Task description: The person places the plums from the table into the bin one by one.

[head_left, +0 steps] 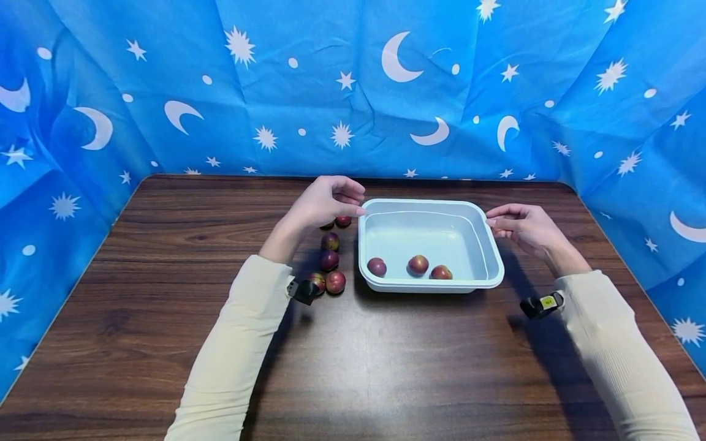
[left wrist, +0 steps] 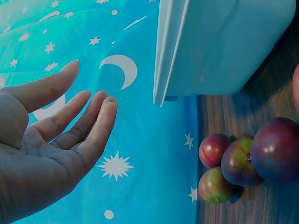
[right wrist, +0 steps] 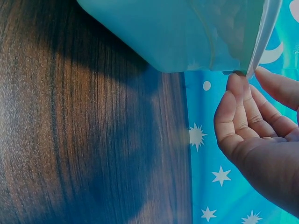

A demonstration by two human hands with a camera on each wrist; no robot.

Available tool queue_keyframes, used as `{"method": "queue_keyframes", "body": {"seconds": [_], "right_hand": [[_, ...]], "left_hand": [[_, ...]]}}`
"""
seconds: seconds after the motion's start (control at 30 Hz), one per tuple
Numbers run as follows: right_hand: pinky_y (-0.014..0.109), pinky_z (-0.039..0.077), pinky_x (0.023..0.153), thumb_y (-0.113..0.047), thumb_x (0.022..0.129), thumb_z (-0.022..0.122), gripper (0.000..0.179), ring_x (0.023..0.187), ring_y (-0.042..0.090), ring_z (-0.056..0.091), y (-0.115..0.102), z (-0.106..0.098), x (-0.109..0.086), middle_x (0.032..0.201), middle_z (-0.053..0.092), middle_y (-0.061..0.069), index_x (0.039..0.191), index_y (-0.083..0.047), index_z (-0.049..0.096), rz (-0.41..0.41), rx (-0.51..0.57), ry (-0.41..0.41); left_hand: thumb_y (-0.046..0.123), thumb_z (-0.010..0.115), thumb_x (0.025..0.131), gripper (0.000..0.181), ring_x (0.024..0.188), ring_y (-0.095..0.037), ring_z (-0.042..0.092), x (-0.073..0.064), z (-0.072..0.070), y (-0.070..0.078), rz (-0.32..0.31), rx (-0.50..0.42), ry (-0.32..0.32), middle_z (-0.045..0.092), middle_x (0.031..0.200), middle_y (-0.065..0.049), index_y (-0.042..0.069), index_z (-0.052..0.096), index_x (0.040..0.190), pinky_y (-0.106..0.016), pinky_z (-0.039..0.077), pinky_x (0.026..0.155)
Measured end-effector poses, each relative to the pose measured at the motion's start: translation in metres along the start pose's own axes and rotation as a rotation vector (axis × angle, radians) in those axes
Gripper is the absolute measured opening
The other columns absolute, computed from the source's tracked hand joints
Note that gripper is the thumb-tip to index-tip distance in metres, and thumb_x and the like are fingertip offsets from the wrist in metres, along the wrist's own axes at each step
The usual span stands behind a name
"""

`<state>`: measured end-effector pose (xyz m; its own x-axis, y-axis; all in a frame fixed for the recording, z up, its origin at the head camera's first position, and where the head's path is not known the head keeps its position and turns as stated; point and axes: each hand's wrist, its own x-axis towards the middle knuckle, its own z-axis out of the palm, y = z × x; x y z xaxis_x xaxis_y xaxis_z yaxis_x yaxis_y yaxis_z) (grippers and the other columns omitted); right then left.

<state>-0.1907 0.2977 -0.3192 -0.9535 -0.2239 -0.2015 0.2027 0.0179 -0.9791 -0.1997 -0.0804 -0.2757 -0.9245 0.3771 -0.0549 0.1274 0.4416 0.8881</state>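
Note:
A white plastic basin (head_left: 430, 288) has three reddish plums (head_left: 418, 264) inside, along its near side. At its right rim is my right hand (head_left: 526, 229); thumb and fingertips pinch the rim from above and below, as the right wrist view shows. My left hand (head_left: 331, 199) is beside the far left corner of the basin, fingers loosely bent and thumb apart from them. In the left wrist view that hand (left wrist: 60, 140) holds nothing, with a gap between it and the basin wall (left wrist: 219, 51).
Several more plums (head_left: 329, 260) lie on the brown wooden table (head_left: 182, 294) left of the basin, partly hidden by my left hand and wrist. A blue cloth (head_left: 309, 92) with white moons and stars hangs behind the table and along its sides.

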Motion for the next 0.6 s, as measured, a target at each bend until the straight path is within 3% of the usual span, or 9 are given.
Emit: {"method": "queue_keyframes", "body": {"seconds": [0.6], "right_hand": [[0.022, 0.051, 0.064, 0.003, 0.085, 0.06, 0.012, 0.069, 0.013, 0.062, 0.001, 0.0, 0.0, 0.083, 0.066, 0.005, 0.095, -0.001, 0.065, 0.002, 0.003, 0.002]], "left_hand": [[0.006, 0.067, 0.082, 0.035, 0.1, -0.025, 0.057, -0.01, -0.01, -0.019, -0.012, -0.042, 0.025, 0.058, 0.113, -0.018, -0.004, 0.057, 0.114, -0.032, 0.047, 0.082]]}}
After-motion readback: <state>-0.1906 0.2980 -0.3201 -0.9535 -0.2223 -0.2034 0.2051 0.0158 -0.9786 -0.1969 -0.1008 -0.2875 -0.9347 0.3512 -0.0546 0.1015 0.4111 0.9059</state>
